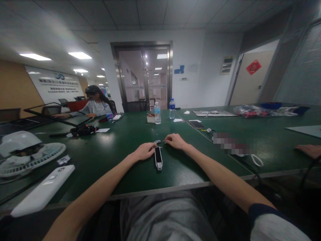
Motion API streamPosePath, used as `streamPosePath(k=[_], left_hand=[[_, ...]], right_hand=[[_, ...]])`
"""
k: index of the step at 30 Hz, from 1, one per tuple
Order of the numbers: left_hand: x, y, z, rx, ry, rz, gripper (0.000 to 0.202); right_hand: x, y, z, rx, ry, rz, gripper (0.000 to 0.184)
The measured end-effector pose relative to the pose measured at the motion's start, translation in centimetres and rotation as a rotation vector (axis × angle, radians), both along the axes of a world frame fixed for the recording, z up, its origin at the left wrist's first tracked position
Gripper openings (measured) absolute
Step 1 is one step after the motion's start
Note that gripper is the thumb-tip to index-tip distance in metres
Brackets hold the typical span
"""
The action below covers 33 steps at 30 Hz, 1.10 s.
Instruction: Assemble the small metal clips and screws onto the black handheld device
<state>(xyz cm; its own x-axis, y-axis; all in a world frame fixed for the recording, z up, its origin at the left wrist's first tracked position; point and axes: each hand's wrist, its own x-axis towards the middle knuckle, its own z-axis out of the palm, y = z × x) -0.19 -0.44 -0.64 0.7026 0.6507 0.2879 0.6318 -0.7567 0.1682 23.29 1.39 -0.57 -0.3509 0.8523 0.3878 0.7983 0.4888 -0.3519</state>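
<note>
Both my arms reach out over a dark green table (pixel 120 140). My left hand (pixel 144 151) rests with fingers curled beside the top end of a slim black and white device (pixel 158 158) lying lengthwise on the table. My right hand (pixel 175 140) is closed in a pinch on a small dark part (pixel 158 142) just beyond that device. What the left fingers hold, if anything, is too small to make out.
A white remote-like case (pixel 43 190) and a white fan (pixel 27 150) lie at the left. Two water bottles (pixel 157 113) stand mid-table near a phone (pixel 197 124). A person sits at the far left (pixel 94 105). Another person's hand (pixel 309 150) rests at the right edge.
</note>
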Motion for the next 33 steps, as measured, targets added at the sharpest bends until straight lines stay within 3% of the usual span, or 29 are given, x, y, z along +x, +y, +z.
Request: streamPosePath(k=[9,17,21,26,33], left_hand=[[0.0,0.2,-0.1,0.002,-0.004,0.003,0.028],[0.0,-0.1,0.1,-0.01,-0.003,-0.012,0.028],[0.0,0.0,0.0,-0.004,-0.007,-0.013,0.027],[0.0,0.2,-0.1,-0.003,-0.008,-0.012,0.027],[0.0,0.4,-0.3,0.002,-0.024,-0.02,0.025]], right_hand=[[0.4,0.1,0.3,0.041,-0.063,-0.082,0.02],[0.7,-0.3,0.7,0.004,-0.251,-0.094,0.02],[0.6,-0.1,0.7,0.085,-0.227,0.022,0.019],[-0.2,-0.4,0.5,0.029,-0.106,0.216,0.019],[-0.5,-0.7,0.1,-0.043,-0.053,0.274,0.022]])
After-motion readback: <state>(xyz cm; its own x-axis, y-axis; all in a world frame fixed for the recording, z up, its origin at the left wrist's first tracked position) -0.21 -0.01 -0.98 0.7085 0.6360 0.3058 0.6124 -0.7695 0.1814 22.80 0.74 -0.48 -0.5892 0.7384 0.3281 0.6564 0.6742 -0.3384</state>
